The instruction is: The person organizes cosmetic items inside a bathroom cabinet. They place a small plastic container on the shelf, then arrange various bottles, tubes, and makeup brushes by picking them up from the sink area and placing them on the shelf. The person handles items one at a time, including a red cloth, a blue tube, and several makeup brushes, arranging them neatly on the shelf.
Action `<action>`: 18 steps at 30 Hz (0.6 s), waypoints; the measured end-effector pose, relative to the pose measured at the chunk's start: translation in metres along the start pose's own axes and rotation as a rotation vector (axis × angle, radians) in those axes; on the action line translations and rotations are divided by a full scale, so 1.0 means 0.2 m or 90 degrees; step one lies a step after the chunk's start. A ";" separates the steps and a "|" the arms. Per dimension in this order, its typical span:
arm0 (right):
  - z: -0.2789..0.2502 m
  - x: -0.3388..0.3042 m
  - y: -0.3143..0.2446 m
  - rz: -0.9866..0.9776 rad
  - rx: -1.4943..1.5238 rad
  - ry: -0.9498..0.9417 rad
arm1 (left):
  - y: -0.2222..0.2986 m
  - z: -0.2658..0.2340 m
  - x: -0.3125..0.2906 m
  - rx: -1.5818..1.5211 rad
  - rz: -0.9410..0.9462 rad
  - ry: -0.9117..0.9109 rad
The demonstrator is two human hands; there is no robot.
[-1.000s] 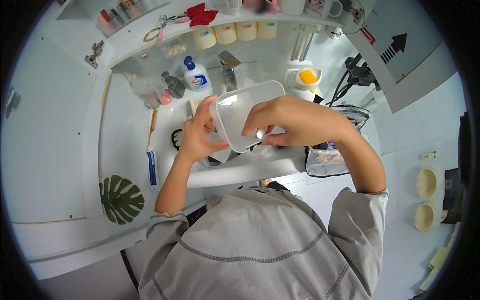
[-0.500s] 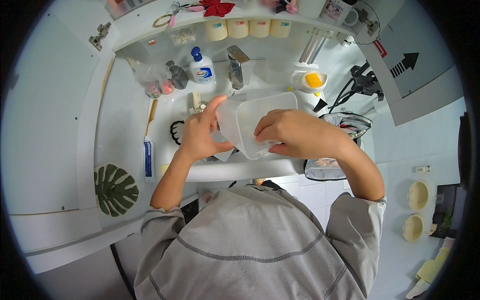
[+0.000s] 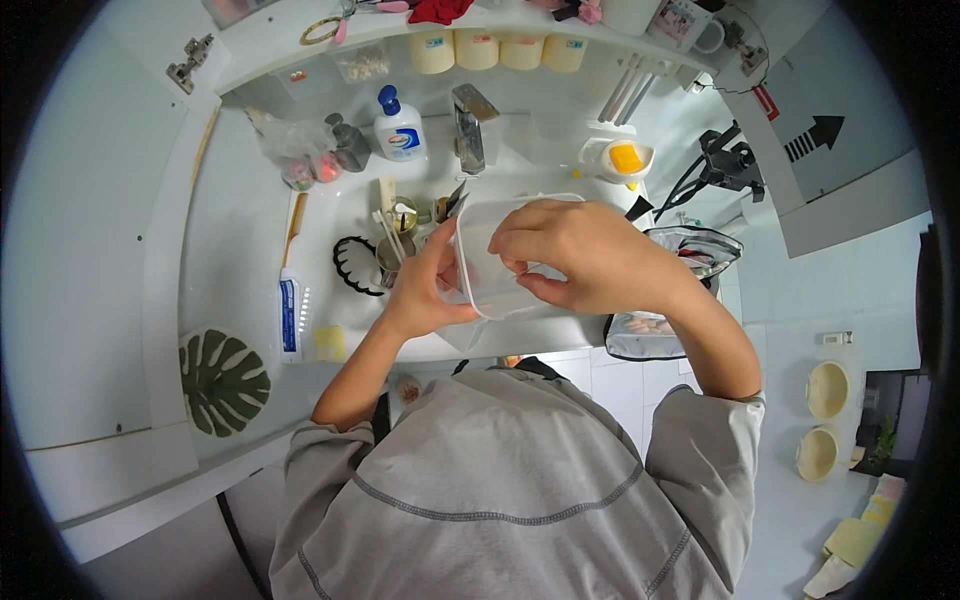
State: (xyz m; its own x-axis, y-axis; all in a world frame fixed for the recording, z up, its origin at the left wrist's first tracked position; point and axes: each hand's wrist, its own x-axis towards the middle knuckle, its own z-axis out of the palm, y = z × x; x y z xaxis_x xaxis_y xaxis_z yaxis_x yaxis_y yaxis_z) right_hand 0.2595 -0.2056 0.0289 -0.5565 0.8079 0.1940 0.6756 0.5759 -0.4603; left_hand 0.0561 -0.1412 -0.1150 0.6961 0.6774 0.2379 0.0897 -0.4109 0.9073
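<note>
A clear plastic container [image 3: 488, 292] is tilted over the front of the white sink. My left hand [image 3: 418, 292] grips its left side, thumb near the lower rim and fingers around the wall. Over its opening, my right hand [image 3: 595, 255] has curled fingers, with thumb and fingertips close together inside the rim; what they hold, if anything, is hidden. Left of the container, white toothbrushes [image 3: 388, 236] lean in a cup [image 3: 390, 265], beside a black toothed hair band [image 3: 350, 268].
Behind stand a chrome faucet [image 3: 470, 130], a hand-soap pump bottle [image 3: 400, 130] and a grey bottle [image 3: 347, 145]. On the left lie a comb [image 3: 297, 225] and a toothpaste tube [image 3: 290, 315]. A clear zip bag [image 3: 650, 335] sits at right, below a soap dish [image 3: 640, 165].
The container has shifted slightly right and turned, baring the cup and toothbrushes at its left. My left hand has moved right with it; my right fingers have drawn closer together.
</note>
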 end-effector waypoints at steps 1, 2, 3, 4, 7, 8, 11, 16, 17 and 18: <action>0.01 0.00 0.01 -0.007 -0.019 0.014 | 0.00 0.01 0.00 -0.004 0.003 0.000; 0.02 -0.01 0.02 -0.013 -0.036 0.030 | 0.01 0.01 0.01 -0.004 -0.001 -0.001; 0.03 -0.02 0.04 -0.023 -0.046 0.061 | 0.02 0.01 0.02 -0.005 -0.004 -0.004; 0.04 -0.02 0.06 -0.033 -0.056 0.092 | 0.01 0.01 0.02 -0.004 -0.011 -0.009; 0.07 -0.05 0.13 -0.011 -0.068 0.176 | -0.07 0.04 0.05 -0.034 -0.068 -0.034; 0.07 -0.06 0.15 0.001 -0.070 0.200 | -0.11 0.08 0.06 -0.067 -0.113 -0.042; 0.11 -0.18 0.15 0.090 -0.098 0.240 | -0.19 0.18 0.07 0.076 -0.228 -0.133; 0.41 -0.44 0.14 0.214 0.059 0.214 | -0.36 0.51 0.13 0.223 -0.353 -0.317; 0.46 -0.48 0.13 0.214 0.075 0.209 | -0.48 0.57 0.14 0.180 -0.323 -0.293; 0.50 -0.51 0.11 0.222 0.097 0.209 | -0.66 0.66 0.13 0.133 -0.293 -0.266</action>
State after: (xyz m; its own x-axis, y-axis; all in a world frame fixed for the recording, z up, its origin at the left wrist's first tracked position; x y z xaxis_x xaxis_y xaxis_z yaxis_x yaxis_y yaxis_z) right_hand 0.2818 -0.2879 -0.0871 -0.1123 0.9597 0.2576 0.7019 0.2601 -0.6630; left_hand 0.1560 -0.1496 -0.2742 0.7680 0.5352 -0.3518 0.5520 -0.2745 0.7874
